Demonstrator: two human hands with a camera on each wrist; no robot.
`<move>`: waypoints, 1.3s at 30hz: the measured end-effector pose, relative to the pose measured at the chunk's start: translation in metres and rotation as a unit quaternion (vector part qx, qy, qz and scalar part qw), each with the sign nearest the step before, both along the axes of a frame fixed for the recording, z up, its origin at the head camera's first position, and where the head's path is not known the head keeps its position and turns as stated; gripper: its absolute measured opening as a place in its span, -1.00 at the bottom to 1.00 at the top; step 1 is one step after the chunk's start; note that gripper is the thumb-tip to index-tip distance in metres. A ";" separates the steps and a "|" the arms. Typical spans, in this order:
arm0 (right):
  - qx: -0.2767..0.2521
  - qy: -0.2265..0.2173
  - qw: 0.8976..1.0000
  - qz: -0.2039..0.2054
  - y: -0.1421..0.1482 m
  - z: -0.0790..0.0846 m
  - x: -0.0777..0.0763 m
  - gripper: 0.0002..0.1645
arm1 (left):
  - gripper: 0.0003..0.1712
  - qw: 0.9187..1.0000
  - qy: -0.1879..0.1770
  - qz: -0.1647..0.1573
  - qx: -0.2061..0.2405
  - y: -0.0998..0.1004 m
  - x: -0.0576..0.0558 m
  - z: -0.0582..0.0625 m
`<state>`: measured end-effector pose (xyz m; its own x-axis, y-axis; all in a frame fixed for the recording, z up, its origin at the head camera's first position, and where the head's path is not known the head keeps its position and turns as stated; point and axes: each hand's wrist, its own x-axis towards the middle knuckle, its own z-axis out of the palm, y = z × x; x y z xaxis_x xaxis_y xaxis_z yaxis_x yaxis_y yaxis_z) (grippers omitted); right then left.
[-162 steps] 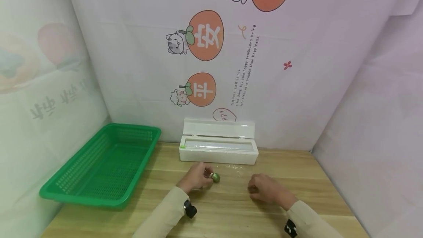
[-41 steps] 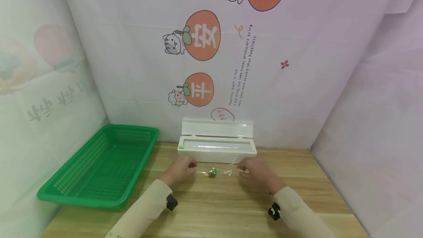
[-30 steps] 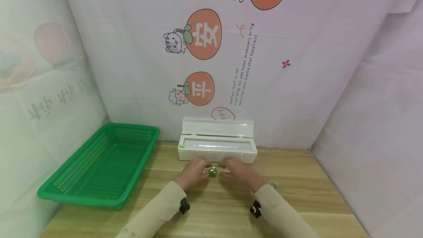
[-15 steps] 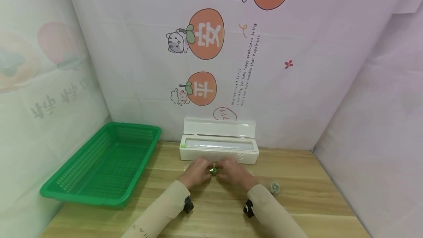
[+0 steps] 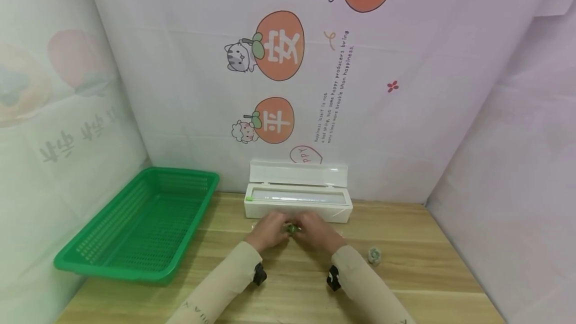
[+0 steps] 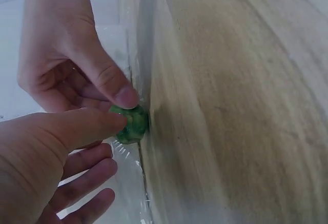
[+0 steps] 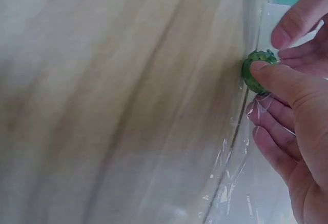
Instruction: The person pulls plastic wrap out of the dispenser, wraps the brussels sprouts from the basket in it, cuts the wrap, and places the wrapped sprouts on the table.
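Note:
A small green lobed ball [image 5: 292, 228] lies on clear plastic film [image 7: 225, 172] in front of the white film box. My left hand [image 5: 270, 232] and right hand [image 5: 318, 233] meet at it from either side. In the left wrist view the left thumb presses on the ball [image 6: 134, 126], and the right thumb touches its upper edge. Seen from the right wrist, the right thumb lies over the ball [image 7: 252, 84] with fingers curled behind it, film creased around them. The left thumb is close above.
The white box [image 5: 298, 211] stands against the back wall, lid raised and a film roll inside. A green perforated basket [image 5: 180, 251] sits at the left. A pale grey-green rosette [image 5: 374, 256] lies on the wooden table [image 5: 418, 264] beside my right forearm.
Both hands held film apart on either side of the ball; they have come together on it. My right forearm has shifted left, showing the grey-green rosette.

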<state>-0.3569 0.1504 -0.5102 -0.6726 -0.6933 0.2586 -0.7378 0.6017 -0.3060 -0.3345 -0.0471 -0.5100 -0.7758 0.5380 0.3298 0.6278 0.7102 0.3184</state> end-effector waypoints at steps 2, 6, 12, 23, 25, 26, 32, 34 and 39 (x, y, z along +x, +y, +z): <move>0.008 -0.013 1.000 -0.008 0.001 0.001 -0.001 -0.74 | -0.61 1.000 0.006 -0.008 0.005 0.002 -0.001 0.000; 0.017 -0.038 0.999 -0.008 0.003 0.004 -0.003 -0.70 | -0.62 1.000 0.018 -0.010 0.011 0.004 -0.004 -0.003; 0.024 -0.029 0.999 0.000 0.001 0.006 -0.004 -0.73 | -0.73 1.000 0.026 -0.004 0.018 0.006 -0.011 -0.010; 0.008 -0.012 0.999 -0.028 -0.003 0.016 -0.002 -0.71 | -0.89 1.000 -0.012 0.024 0.016 0.004 -0.018 -0.007; 0.008 -0.013 1.000 -0.021 -0.003 0.015 -0.003 -0.73 | -0.89 1.000 -0.004 0.029 0.012 0.005 -0.020 -0.008; 0.009 -0.012 1.000 -0.016 -0.002 0.015 -0.004 -0.72 | -0.88 1.000 0.002 0.028 0.011 0.006 -0.021 -0.009; 0.025 0.003 1.000 -0.017 0.001 0.009 -0.005 -0.73 | -0.82 1.000 0.009 0.025 0.017 0.004 -0.017 -0.007; 0.026 0.000 0.999 -0.020 0.002 0.010 -0.004 -0.77 | -0.80 0.999 -0.001 0.026 0.027 -0.002 -0.012 -0.004; 0.026 -0.030 0.999 -0.031 0.003 0.016 0.001 -0.79 | -0.70 0.996 -0.014 0.054 0.065 -0.023 -0.001 0.010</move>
<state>-0.3561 0.1532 -0.4944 -0.7281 -0.6611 0.1812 -0.6796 0.6616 -0.3168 -0.3357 -0.0701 -0.5001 -0.8368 0.4054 0.3680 0.5396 0.7246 0.4287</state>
